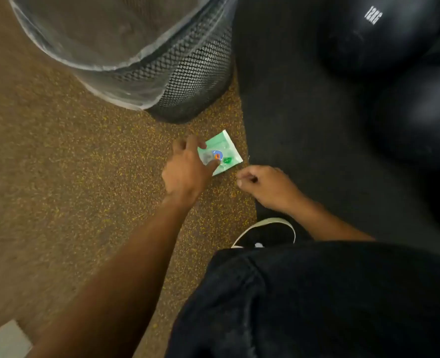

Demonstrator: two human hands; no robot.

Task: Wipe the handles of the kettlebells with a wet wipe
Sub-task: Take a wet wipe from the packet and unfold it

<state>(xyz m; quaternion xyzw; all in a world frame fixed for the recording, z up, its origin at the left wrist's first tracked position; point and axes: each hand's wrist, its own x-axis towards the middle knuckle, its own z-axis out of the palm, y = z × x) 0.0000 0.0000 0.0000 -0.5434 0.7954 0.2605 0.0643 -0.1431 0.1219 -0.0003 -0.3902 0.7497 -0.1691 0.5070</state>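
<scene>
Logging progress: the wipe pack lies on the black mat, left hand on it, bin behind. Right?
No. In the head view the wipe pack lies on the speckled floor, beside the black mat. The left hand is on it, bin behind.

A pale green wet-wipe pack (pixel 225 152) with a blue and orange mark lies flat and slantwise on the speckled brown floor (pixel 84 177) at mid-frame. Two black kettlebells (pixel 355 45), round bodies with white weight lettering, sit close together on the black mat (pixel 299 112) at upper right.
</scene>
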